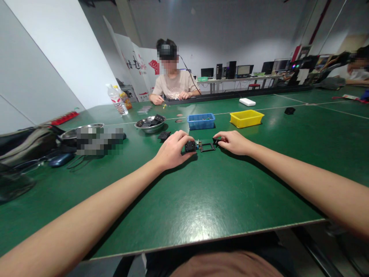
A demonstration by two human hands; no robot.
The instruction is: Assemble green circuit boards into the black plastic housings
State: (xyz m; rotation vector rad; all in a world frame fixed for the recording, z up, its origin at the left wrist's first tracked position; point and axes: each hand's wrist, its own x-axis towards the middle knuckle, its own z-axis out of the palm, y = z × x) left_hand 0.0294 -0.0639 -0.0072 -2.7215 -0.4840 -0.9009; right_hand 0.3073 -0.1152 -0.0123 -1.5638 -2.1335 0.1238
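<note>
My left hand [173, 149] rests on the green table [201, 200], its fingers closed round a small black block-shaped part [190, 146]. Just right of that part lies a small metallic piece [198, 144] and a thin black square frame [207, 147], flat on the table. My right hand [233, 141] pinches another small black piece [216, 141] at the frame's right corner. Both forearms stretch out from the near edge of the table.
A steel bowl [150, 125] with black parts, a loose black part [164, 135], a blue bin [201, 120] and a yellow bin [246, 118] stand beyond my hands. Bottles [117, 100] and bags [25, 146] are at the left. Another person [173, 82] works opposite.
</note>
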